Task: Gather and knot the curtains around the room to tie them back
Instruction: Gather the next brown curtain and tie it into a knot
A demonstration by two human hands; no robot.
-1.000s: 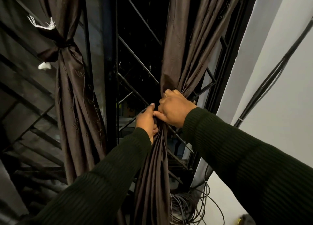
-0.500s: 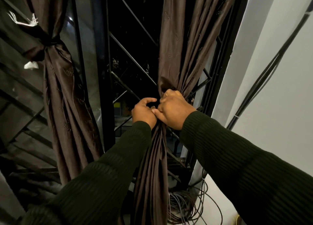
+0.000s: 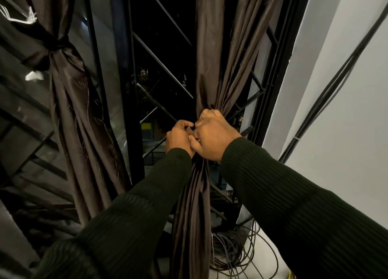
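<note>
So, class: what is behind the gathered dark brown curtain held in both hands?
Behind the gathered dark brown curtain, black metal window bars show. Both hands cover its gathered waist.

The right curtain (image 3: 212,53) was a dark, glossy brown, its folds catching a duller sheen. The left curtain (image 3: 84,110), of the same brown, carried a faint pattern of small pale dotted sprigs and thin wavy lines, and frayed white threads (image 3: 31,16) showed at its upper edge, with a white scrap (image 3: 33,76) lower down. The sleeves (image 3: 294,205) were very dark green, ribbed in fine lines. The window grille (image 3: 163,64) was black. The wall (image 3: 346,110) was plain pale grey-white, crossed by black cables (image 3: 327,89); a coil of dark and grey wires (image 3: 237,255) lay below. A small yellow patch (image 3: 147,126) showed beyond the grille.
</note>
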